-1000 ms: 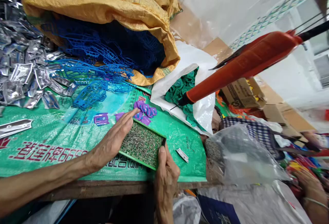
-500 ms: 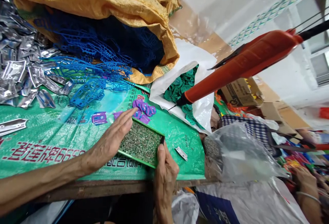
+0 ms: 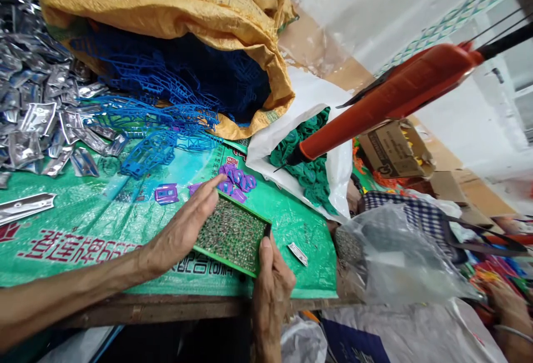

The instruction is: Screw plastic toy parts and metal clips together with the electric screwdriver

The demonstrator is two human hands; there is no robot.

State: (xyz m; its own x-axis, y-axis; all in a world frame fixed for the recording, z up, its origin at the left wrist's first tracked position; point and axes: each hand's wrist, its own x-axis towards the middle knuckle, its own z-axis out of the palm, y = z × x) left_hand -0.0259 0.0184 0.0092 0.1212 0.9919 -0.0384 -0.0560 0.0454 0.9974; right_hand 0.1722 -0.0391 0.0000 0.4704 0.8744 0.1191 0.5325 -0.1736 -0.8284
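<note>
A shallow green tray [image 3: 233, 233] full of small metal screws is tilted above the table's front edge. My right hand [image 3: 272, 277] grips its right end, thumb on the rim by a black corner. Against the left end rests my left hand [image 3: 183, 230], its fingers stretched out and pressed flat together, not wrapped round the tray. Just beyond the tray lies a small heap of purple plastic parts [image 3: 238, 181], with a single purple part [image 3: 166, 193] to its left. A small silvery piece [image 3: 298, 253] sits to the right of my right hand.
An orange electric screwdriver [image 3: 387, 102] hangs over a white bag of green parts [image 3: 308, 152]. A yellow sack [image 3: 166, 10] spills blue plastic frames [image 3: 150, 152]; silvery parts [image 3: 39, 119] pile at left. A clear plastic bag [image 3: 400, 257] and another person's hand [image 3: 506, 302] are at right.
The whole view has shifted slightly, so things appear a little further right and lower. Both hands keep the same places on the tray, and the screws in it look somewhat rearranged.
</note>
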